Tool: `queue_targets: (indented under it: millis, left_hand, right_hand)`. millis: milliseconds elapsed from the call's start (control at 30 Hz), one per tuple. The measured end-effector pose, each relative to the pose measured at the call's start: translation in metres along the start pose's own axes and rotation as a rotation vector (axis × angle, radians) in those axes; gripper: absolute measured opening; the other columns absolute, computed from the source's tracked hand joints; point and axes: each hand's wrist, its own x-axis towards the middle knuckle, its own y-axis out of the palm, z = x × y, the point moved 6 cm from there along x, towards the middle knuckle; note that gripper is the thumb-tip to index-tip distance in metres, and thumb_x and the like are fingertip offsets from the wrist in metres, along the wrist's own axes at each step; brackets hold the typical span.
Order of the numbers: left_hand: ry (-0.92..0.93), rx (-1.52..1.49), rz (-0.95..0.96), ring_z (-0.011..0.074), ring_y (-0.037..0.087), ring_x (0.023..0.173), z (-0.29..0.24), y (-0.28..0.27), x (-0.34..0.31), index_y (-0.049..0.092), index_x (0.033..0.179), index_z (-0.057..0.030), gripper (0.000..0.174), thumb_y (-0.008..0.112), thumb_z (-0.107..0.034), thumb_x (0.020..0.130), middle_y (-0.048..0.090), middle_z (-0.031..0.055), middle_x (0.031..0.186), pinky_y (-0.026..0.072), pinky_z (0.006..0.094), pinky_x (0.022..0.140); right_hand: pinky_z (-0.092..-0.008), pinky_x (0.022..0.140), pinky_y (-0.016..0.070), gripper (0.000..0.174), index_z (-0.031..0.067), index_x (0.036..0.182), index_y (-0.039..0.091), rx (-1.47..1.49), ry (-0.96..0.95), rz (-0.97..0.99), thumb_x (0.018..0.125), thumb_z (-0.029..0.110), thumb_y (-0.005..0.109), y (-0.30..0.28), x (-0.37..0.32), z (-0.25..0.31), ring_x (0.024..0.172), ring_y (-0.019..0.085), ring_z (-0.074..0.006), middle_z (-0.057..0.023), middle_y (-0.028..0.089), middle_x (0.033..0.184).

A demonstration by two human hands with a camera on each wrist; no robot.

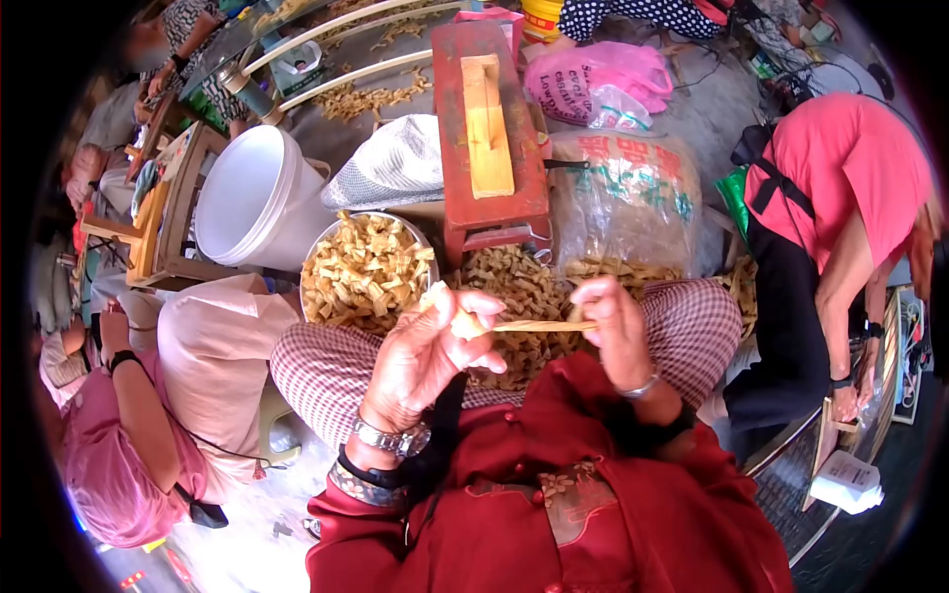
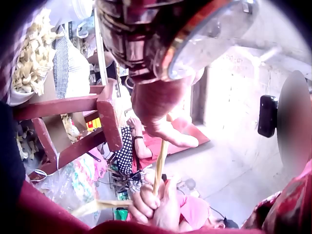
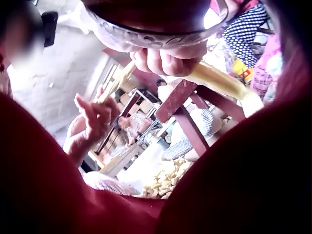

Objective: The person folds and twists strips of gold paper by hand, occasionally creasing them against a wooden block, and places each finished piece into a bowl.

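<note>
A tan, twisted strip stretches between the two hands above the lap. My left hand pinches one end, where a pale, thicker bit shows at the fingertips; some of its fingers stand out straight. The right hand has its fingers curled round the strip's other end. In the left wrist view a flat tail of the strip sticks out past the right hand. Seen from the right wrist, that tail is broad and pale beyond the knuckles. Below the hands lies a pile of short, folded tan pieces.
A round basin heaped with similar pieces stands at the left knee. Ahead is a red wooden bench bearing a wooden block. A white bucket and a clear plastic sack flank it. Other people sit or bend on both sides.
</note>
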Motion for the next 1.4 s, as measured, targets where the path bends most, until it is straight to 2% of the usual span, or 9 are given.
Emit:
queue_targets:
  millis: [67, 267, 500, 567, 633, 833, 1067, 1300, 1400]
  left_hand:
    - [0.006, 0.007, -0.018, 0.0163, 0.055, 0.070, -0.006, 0.000, 0.003, 0.056, 0.109, 0.0077, 0.046, 0.043, -0.035, 0.098, 0.060, 0.0117, 0.098, 0.0556, 0.0429, 0.070]
    - [0.036, 0.407, -0.140, 0.0132, 0.056, 0.063, -0.007, 0.000, 0.020, 0.051, 0.118, 0.0084, 0.059, 0.038, -0.046, 0.098, 0.059, 0.0097, 0.084, 0.0557, 0.0319, 0.061]
    - [-0.073, 0.607, -0.284, 0.0057, 0.046, 0.044, 0.003, -0.017, 0.025, 0.061, 0.102, 0.0029, 0.025, 0.058, -0.020, 0.092, 0.057, 0.0017, 0.066, 0.0377, 0.0184, 0.039]
    - [-0.084, 0.632, -0.294, 0.0058, 0.044, 0.043, 0.005, -0.018, 0.028, 0.061, 0.101, 0.0014, 0.020, 0.060, -0.016, 0.091, 0.056, 0.0015, 0.065, 0.0361, 0.0186, 0.038]
    - [-0.012, 0.476, -0.339, 0.0059, 0.041, 0.043, -0.001, -0.021, 0.027, 0.059, 0.094, -0.0010, 0.012, 0.059, -0.012, 0.090, 0.053, 0.0013, 0.064, 0.0346, 0.0190, 0.038]
    - [0.112, 0.272, -0.283, 0.0068, 0.044, 0.049, -0.040, -0.026, 0.032, 0.057, 0.093, -0.0011, 0.006, 0.057, -0.006, 0.090, 0.054, 0.0038, 0.068, 0.0419, 0.0207, 0.043]
    - [0.281, 0.513, -0.303, 0.0066, 0.045, 0.044, -0.102, -0.003, 0.102, 0.056, 0.084, 0.0020, 0.008, 0.055, -0.004, 0.090, 0.056, 0.0047, 0.068, 0.0457, 0.0215, 0.041]
    - [0.333, 0.720, -0.388, 0.0085, 0.048, 0.043, -0.119, -0.024, 0.160, 0.058, 0.085, -0.0026, 0.010, 0.062, -0.012, 0.087, 0.055, 0.0017, 0.061, 0.0399, 0.0217, 0.039]
    - [0.342, 1.060, -0.541, 0.0070, 0.046, 0.041, -0.109, -0.057, 0.167, 0.059, 0.084, -0.0029, 0.013, 0.062, -0.015, 0.088, 0.053, -0.0008, 0.056, 0.0370, 0.0210, 0.036]
  right_hand:
    - [-0.0210, 0.054, 0.0386, 0.025, 0.0022, 0.095, 0.057, -0.147, -0.127, 0.046, 0.097, 0.026, 0.049, -0.003, 0.005, 0.010, 0.059, 0.045, -0.0065, -0.0014, 0.053, 0.076]
    - [-0.0216, 0.044, 0.0433, 0.032, -0.0032, 0.100, 0.059, -0.131, 0.115, 0.182, 0.094, 0.028, 0.056, 0.011, 0.009, -0.006, 0.056, 0.053, -0.0073, -0.0038, 0.055, 0.068]
    - [-0.0220, 0.046, 0.0490, 0.031, -0.0010, 0.109, 0.054, -0.036, 0.206, 0.239, 0.093, 0.026, 0.055, 0.029, 0.013, -0.015, 0.067, 0.058, -0.0083, -0.0045, 0.059, 0.081]
    - [-0.0245, 0.046, 0.0444, 0.023, -0.0004, 0.095, 0.055, -0.062, 0.289, 0.331, 0.094, 0.023, 0.053, 0.038, 0.018, -0.003, 0.062, 0.056, -0.0107, -0.0054, 0.058, 0.075]
    - [-0.0303, 0.050, 0.0422, 0.022, -0.0013, 0.083, 0.055, -0.217, -0.098, 0.355, 0.092, 0.019, 0.054, 0.042, 0.027, 0.008, 0.057, 0.054, -0.0175, -0.0095, 0.055, 0.068]
    - [-0.0348, 0.052, 0.0404, 0.022, 0.0002, 0.075, 0.053, -0.432, -0.172, 0.320, 0.090, 0.017, 0.055, 0.030, 0.052, 0.047, 0.053, 0.052, -0.0285, -0.0130, 0.052, 0.063]
    - [-0.0417, 0.049, 0.0414, 0.018, 0.0067, 0.078, 0.050, -0.958, -0.637, 0.051, 0.090, 0.020, 0.054, 0.016, 0.138, 0.102, 0.057, 0.056, -0.0313, -0.0118, 0.053, 0.062]
    - [-0.0423, 0.052, 0.0428, 0.016, 0.0067, 0.082, 0.052, -1.108, -0.733, -0.103, 0.091, 0.019, 0.052, 0.006, 0.193, 0.083, 0.062, 0.057, -0.0342, -0.0137, 0.056, 0.069]
    - [-0.0438, 0.051, 0.0426, 0.018, 0.0069, 0.081, 0.053, -1.212, -0.507, -0.063, 0.091, 0.022, 0.051, 0.000, 0.190, 0.038, 0.062, 0.058, -0.0343, -0.0139, 0.056, 0.065]
